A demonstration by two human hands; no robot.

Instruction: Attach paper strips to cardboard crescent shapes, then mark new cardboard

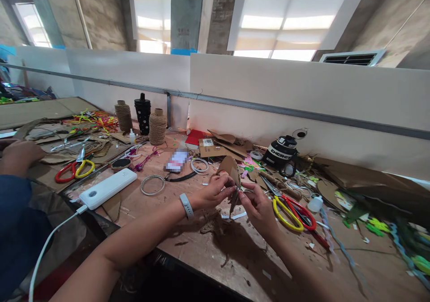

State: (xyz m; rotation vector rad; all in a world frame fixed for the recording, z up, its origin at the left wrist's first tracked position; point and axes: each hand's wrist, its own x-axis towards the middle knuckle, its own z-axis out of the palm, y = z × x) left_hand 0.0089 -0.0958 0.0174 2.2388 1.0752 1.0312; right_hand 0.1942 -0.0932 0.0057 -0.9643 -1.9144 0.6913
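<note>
A curved brown cardboard piece (229,165) stands up off the table between my two hands, its lower end hanging as a dark point. My left hand (218,193), with a pale watch band on the wrist, pinches its near edge from the left. From the right, my right hand (253,202) closes thumb and fingers on the same edge, the fingertips almost meeting those of the left. Something small and whitish shows at the fingertips, too small to name. Below my left hand lies a loose bundle of twine (213,223). Red-and-yellow scissors (292,212) rest right of my right hand.
At left are a co-worker's hand (25,153), more scissors (75,170) and a white power bank (108,188) with its cable. Twine spools (157,127), a phone (176,160), tape rolls (152,185), a black jug (280,152) and a small glue bottle (315,203) stand or lie around.
</note>
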